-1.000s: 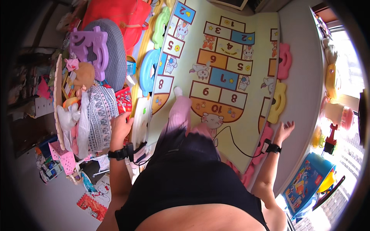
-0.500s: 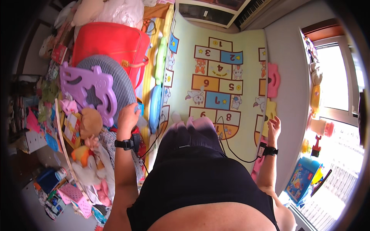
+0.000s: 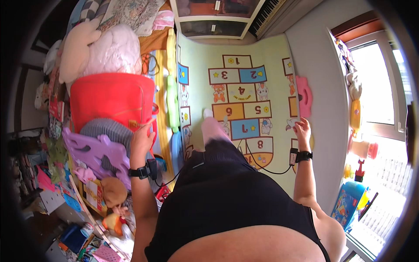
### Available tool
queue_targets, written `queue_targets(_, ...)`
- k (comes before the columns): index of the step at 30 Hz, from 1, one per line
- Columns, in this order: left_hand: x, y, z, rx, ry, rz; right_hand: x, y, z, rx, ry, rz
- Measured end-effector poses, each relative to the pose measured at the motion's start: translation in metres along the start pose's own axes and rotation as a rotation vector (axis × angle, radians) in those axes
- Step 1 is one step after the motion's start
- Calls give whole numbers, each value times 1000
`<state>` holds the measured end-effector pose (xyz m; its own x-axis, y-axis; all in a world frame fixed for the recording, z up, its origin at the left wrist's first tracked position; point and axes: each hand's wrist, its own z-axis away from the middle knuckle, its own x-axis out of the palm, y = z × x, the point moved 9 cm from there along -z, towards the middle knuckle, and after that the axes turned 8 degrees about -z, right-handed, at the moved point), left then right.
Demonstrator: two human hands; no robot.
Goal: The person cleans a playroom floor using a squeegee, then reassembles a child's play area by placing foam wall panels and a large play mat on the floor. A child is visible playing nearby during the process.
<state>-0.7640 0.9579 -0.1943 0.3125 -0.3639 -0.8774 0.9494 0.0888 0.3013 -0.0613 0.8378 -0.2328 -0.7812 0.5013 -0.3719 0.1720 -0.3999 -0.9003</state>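
My left hand (image 3: 142, 137) hangs with loosely spread fingers and nothing visible in it. In the picture it overlaps the edge of a red bag (image 3: 111, 98) and a grey striped cushion (image 3: 106, 129); whether it touches either I cannot tell. Just behind that hand lies a purple plastic panel (image 3: 94, 150) with cut-outs. My right hand (image 3: 302, 130), fingers loosely curled and apart, is held out by the pink plastic panel (image 3: 304, 98) along the wall, holding nothing that I can see. Each wrist wears a black strap with a small box and a cable.
Underfoot lies a pale hopscotch mat (image 3: 196, 65). A white cabinet (image 3: 209, 16) and a piano keyboard (image 3: 264, 17) stand ahead. Stuffed toys and a plastic-wrapped pink bundle (image 3: 111, 52) crowd the left. By the right window are a blue toy box (image 3: 349, 203) and other toys.
I have moved forward over the mat, with one leg now ahead. The red bag and purple panel sit lower in view, and the cabinet shows more. Both hands remain empty at my sides.
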Motion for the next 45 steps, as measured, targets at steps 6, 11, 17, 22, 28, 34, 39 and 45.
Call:
queue_targets(6, -44, 23, -81, -61, 8, 24, 56, 3, -95, 121, 31, -119)
queue_targets(11, -80, 54, -162, 96, 63, -77, 121, -4, -175, 134, -23, -168)
queue_targets(17, -109, 88, -245, 121, 11, -241, 189, -41, -234, 117, -117, -145)
queue_targets(22, -106, 84, -326, 143, -26, -213, 174, -71, -258, 97, -57, -121)
queue_targets(28, -108, 76, -423, 160, -75, -61, 118, -108, -220, 326, 232, -129)
queue_targets(34, -141, 117, -499, 300, -52, -101, 131, -126, -201, 383, 304, -137)
queue_targets(39, -153, 146, -545, 369, -54, -86, 167, -122, -237, 397, 213, -171)
queue_targets(45, -184, 188, -589, 311, -58, -112, 199, -91, -347, 386, 181, -304)
